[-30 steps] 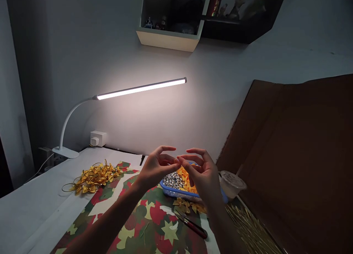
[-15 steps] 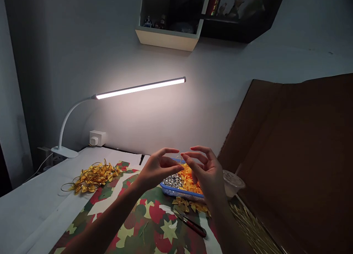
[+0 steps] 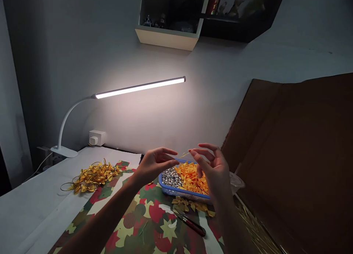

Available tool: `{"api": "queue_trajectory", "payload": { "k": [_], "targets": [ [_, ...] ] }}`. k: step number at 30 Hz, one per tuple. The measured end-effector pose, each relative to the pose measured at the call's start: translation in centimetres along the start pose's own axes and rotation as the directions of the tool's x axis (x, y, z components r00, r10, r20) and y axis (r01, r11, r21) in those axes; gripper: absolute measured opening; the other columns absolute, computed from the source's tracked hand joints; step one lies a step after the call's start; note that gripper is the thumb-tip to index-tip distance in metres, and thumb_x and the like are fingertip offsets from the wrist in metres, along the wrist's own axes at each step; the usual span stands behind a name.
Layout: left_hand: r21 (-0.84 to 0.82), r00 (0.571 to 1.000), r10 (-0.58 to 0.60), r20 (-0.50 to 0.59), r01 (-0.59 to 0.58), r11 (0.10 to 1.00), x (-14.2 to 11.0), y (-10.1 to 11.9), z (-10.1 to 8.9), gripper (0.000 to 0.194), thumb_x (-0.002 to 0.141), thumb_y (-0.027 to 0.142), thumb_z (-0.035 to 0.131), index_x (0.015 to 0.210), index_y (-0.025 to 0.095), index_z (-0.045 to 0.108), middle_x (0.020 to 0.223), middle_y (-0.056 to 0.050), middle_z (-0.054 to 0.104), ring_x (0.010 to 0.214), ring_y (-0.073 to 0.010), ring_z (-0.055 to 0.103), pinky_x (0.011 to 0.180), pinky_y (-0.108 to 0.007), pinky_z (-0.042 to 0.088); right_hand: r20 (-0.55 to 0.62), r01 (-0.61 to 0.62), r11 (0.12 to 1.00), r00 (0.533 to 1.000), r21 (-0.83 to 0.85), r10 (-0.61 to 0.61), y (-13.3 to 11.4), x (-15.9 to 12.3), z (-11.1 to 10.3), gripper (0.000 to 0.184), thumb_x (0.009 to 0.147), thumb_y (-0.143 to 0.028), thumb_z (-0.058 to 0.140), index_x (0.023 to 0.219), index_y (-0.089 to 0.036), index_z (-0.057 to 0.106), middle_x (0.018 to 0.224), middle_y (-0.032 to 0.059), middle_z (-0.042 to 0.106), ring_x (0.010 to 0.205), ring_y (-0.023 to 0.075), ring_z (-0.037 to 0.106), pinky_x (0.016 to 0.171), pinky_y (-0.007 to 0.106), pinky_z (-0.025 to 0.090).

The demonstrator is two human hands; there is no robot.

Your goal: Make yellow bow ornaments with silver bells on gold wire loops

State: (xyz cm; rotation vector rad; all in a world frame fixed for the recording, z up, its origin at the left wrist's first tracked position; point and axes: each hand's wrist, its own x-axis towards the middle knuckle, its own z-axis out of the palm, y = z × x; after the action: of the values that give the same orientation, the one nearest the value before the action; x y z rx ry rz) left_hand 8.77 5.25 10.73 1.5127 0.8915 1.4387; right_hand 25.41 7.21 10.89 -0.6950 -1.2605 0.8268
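Observation:
My left hand and my right hand are raised above a blue tray, with their fingers apart. A thin gold strand spans the gap between their fingertips, but I cannot tell which hand grips it. The tray holds silver beads and a heap of orange-yellow ribbon petals. Neither hand touches the tray. Gold ribbon bows lie just in front of it.
Patterned red and green paper covers the white table, with a gold ribbon tangle at left and a red-handled tool in front. Gold sticks, a plastic cup, and brown cardboard stand at right.
My hands have drawn apart, with the right hand moving up and to the right. More of the tray and petals now shows between them, and the gold strand is visible across the gap.

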Motion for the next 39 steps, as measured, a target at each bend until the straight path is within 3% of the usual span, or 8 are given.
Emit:
{"api": "queue_trajectory", "payload": {
  "k": [4,9,14,16,19,26,30,39],
  "targets": [
    [0.019,1.000,0.019,-0.023,-0.018,1.000,0.0,0.3,-0.4,0.021,0.071,0.026,0.076,0.088,0.017,0.070,0.080,-0.008,0.078,0.080,-0.0214,0.073,0.076,-0.034,0.056,0.049,0.049,0.998,0.998,-0.030,-0.048,-0.1,-0.3,0.1,0.030,0.075,-0.037,0.068,0.095,-0.022,0.053,0.090,0.0012,0.068,0.038,0.0038,0.043,0.038,0.021,0.041],
    [0.042,0.998,0.038,-0.059,-0.036,0.998,0.0,1.1,-0.9,0.017,0.070,0.024,0.075,0.085,0.017,0.070,0.079,-0.008,0.077,0.081,-0.0215,0.072,0.077,-0.034,0.056,0.103,0.180,0.978,0.980,-0.106,-0.169,0.1,0.1,-0.7,0.024,0.076,-0.030,0.062,0.098,-0.023,0.055,0.100,0.0042,0.063,0.071,0.0140,0.056,0.062,0.028,0.050],
    [0.041,0.996,0.056,-0.063,-0.054,0.998,0.2,1.4,-1.5,0.016,0.073,0.026,0.071,0.085,0.016,0.068,0.076,-0.006,0.075,0.078,-0.0198,0.071,0.078,-0.033,0.054,0.261,0.239,0.950,0.948,-0.201,-0.183,0.2,0.2,-1.1,0.019,0.079,-0.032,0.062,0.096,-0.023,0.062,0.097,0.0049,0.064,0.085,0.0200,0.059,0.075,0.035,0.049],
    [0.039,0.997,0.056,-0.057,-0.054,0.998,0.3,1.5,-1.6,0.018,0.072,0.028,0.072,0.085,0.015,0.068,0.074,-0.006,0.074,0.077,-0.0197,0.070,0.077,-0.033,0.054,0.371,0.271,0.929,0.914,-0.252,-0.166,0.0,0.0,-0.8,0.020,0.079,-0.033,0.063,0.097,-0.024,0.064,0.097,0.0050,0.065,0.088,0.0216,0.060,0.077,0.037,0.049],
    [0.039,0.997,0.053,-0.048,-0.051,0.998,0.3,1.4,-1.6,0.022,0.071,0.031,0.073,0.084,0.014,0.067,0.072,-0.004,0.072,0.075,-0.0190,0.068,0.076,-0.032,0.053,0.488,0.345,0.880,0.859,-0.328,-0.155,-0.1,-0.4,-0.1,0.020,0.083,-0.036,0.059,0.098,-0.022,0.064,0.100,0.0067,0.065,0.088,0.0223,0.062,0.077,0.038,0.050],
    [0.046,0.999,0.042,-0.001,-0.042,0.998,0.2,1.2,-1.7,0.022,0.074,0.032,0.071,0.087,0.015,0.068,0.071,-0.001,0.068,0.073,-0.0159,0.065,0.073,-0.028,0.050,0.508,0.392,0.868,0.838,-0.305,-0.200,0.2,-1.0,1.0,0.021,0.091,-0.030,0.047,0.102,-0.024,0.063,0.103,0.0074,0.064,0.086,0.0202,0.063,0.076,0.036,0.053],
    [0.047,0.999,0.041,0.003,-0.041,0.998,0.2,1.3,-1.8,0.019,0.075,0.031,0.069,0.086,0.015,0.068,0.070,0.000,0.067,0.069,-0.0141,0.062,0.071,-0.027,0.049,0.534,0.427,0.850,0.817,-0.308,-0.217,0.2,-1.1,1.0,0.018,0.090,-0.028,0.050,0.092,-0.023,0.067,0.100,0.0077,0.066,0.086,0.0211,0.064,0.072,0.035,0.053],
    [0.032,0.999,0.027,-0.018,-0.026,0.999,0.3,1.2,-2.0,0.019,0.072,0.030,0.069,0.084,0.015,0.069,0.068,0.000,0.065,0.068,-0.0140,0.059,0.070,-0.028,0.047,0.501,0.352,0.890,0.848,-0.291,-0.171,-0.1,-1.3,1.4,0.018,0.085,-0.032,0.058,0.073,-0.019,0.064,0.090,0.0070,0.067,0.066,0.0157,0.062,0.061,0.029,0.052]
  ]
}}
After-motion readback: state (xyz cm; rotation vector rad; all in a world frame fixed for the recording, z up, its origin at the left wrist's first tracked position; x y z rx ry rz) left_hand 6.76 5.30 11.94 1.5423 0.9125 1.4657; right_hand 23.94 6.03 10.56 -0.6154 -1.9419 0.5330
